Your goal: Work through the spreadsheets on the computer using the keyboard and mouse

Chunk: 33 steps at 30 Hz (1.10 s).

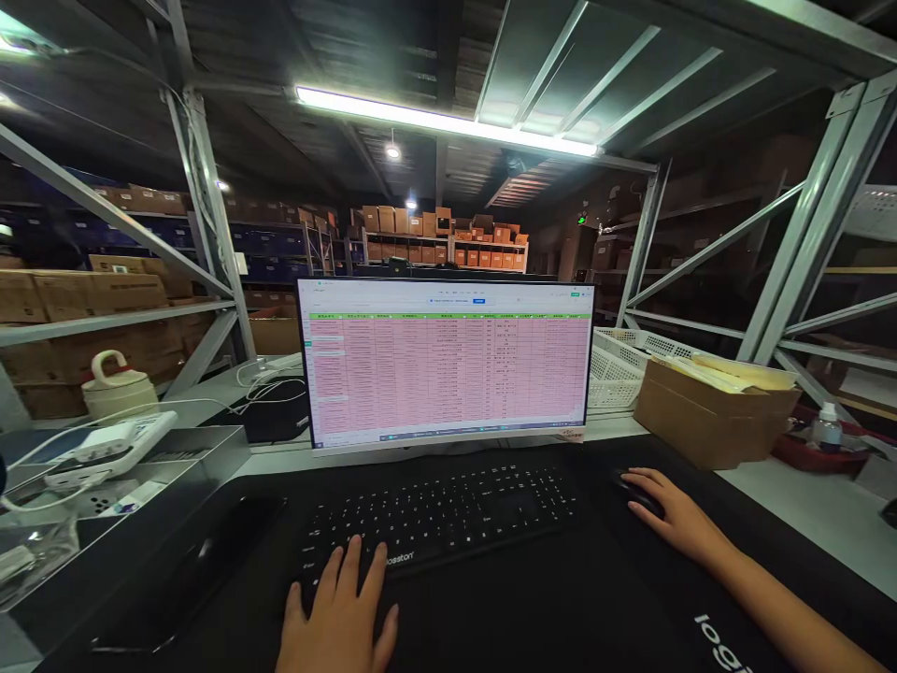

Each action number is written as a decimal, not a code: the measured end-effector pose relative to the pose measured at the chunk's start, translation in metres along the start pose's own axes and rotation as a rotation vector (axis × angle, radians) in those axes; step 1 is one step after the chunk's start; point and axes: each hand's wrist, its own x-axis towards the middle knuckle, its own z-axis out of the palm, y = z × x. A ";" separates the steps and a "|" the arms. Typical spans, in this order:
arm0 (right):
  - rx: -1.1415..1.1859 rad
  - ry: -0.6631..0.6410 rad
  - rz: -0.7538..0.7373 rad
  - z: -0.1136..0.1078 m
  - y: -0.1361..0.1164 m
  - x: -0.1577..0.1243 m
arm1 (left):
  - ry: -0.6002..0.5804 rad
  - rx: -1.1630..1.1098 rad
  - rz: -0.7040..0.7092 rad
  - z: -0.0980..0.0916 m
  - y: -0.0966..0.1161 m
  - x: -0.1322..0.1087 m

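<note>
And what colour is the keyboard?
The keyboard is black with white markings, best seen in the head view.

The single view looks out from the camera worn on your head, facing forward and down across a smooth black desk mat (491, 617), with your bare left hand (337, 608) close to the lens at the bottom edge and your bare right hand (662, 512) a little farther off at right. Near the middle, just beyond both hands, a wide rectangular monitor with a lit pink-and-white screen (448, 374) faces you. The broad view reaches past it to distant brown cardboard boxes (407, 222) and up to a long white tube light (448, 121).
</note>
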 end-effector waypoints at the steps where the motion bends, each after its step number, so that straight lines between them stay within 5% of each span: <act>1: -0.004 0.004 -0.003 0.001 0.001 0.000 | -0.009 -0.010 -0.002 0.001 -0.001 0.000; 9: -0.020 0.027 -0.022 0.009 0.015 0.000 | -0.038 -0.033 -0.002 0.003 -0.002 -0.001; 33: 0.005 -0.037 0.035 -0.002 -0.001 -0.001 | -0.038 0.072 0.019 0.016 -0.005 0.005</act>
